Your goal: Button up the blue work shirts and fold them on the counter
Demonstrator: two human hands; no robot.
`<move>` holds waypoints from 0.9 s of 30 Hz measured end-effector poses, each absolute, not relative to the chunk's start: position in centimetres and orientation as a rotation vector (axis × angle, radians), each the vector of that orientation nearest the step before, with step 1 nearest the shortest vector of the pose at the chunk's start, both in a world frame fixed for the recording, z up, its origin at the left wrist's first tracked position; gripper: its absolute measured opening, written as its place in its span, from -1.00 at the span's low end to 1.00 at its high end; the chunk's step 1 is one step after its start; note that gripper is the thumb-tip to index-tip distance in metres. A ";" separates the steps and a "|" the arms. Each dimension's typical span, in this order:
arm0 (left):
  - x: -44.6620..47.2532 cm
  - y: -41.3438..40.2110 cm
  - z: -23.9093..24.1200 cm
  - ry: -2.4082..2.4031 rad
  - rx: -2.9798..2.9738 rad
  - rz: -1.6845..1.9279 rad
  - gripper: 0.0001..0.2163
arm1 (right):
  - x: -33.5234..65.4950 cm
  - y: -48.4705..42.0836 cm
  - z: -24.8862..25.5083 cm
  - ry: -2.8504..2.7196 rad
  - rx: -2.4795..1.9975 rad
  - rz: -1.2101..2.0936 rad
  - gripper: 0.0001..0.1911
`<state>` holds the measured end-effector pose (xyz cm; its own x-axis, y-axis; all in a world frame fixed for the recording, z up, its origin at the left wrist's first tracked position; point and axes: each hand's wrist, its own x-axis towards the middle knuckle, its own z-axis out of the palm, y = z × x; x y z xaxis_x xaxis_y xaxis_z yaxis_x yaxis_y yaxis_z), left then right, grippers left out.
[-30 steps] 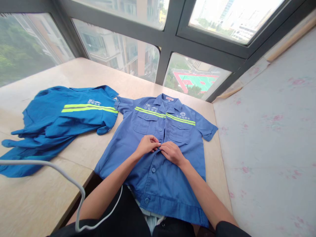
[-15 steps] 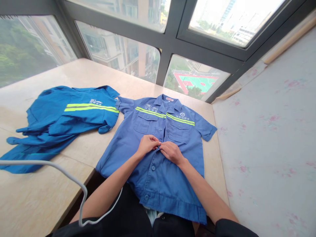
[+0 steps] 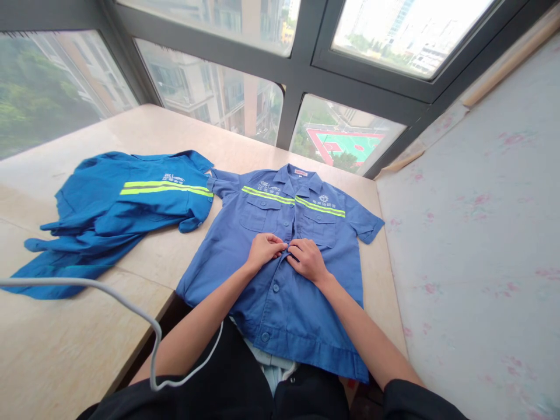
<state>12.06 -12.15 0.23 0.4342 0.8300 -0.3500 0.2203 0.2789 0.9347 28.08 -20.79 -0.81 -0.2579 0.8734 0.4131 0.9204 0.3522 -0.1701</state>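
Observation:
A blue short-sleeved work shirt (image 3: 315, 309) lies front up before me, with a yellow-green reflective stripe across its chest. Its lower edge hangs over the front of the ledge. My left hand (image 3: 266, 249) pinches the front placket at mid-height. Close against it, my right hand (image 3: 307, 259) grips the other side of the same placket. The fingertips nearly meet and cover the spot between them. Below the hands, two buttons show on the placket, the lower button (image 3: 265, 337) near the hem. Above them the front gapes slightly between the chest pockets.
A second, brighter blue work shirt (image 3: 100, 198) lies crumpled on the pale stone ledge (image 3: 87, 350) to the left. A white cable (image 3: 131, 312) crosses the lower left, over my left forearm. Windows (image 3: 210, 87) stand behind, and a flowered wall (image 3: 472, 251) bounds the right.
Both hands and the shirt's placket sit slightly higher in view, the hem drawn up a little. My right hand's fingers have shifted at the placket; both hands still grip it.

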 end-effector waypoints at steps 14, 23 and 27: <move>12.3 -12.3 0.6 1.141 1.334 0.517 -0.88 | 29.7 -20.0 1.0 -2.395 -1.341 -0.139 -0.81; 12.5 -12.2 0.0 1.171 1.368 0.547 -0.86 | 29.2 -19.2 1.4 -2.506 -1.266 -0.138 -0.74; 12.5 -12.4 -0.2 1.189 1.374 0.562 -0.86 | 29.2 -19.3 1.1 -2.485 -1.290 -0.105 -0.77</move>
<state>12.53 -12.40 -0.18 0.3666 0.8779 -0.3080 0.3186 0.1926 0.9281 29.22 -19.32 1.05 -0.5311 0.7807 0.3292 0.8057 0.5856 -0.0891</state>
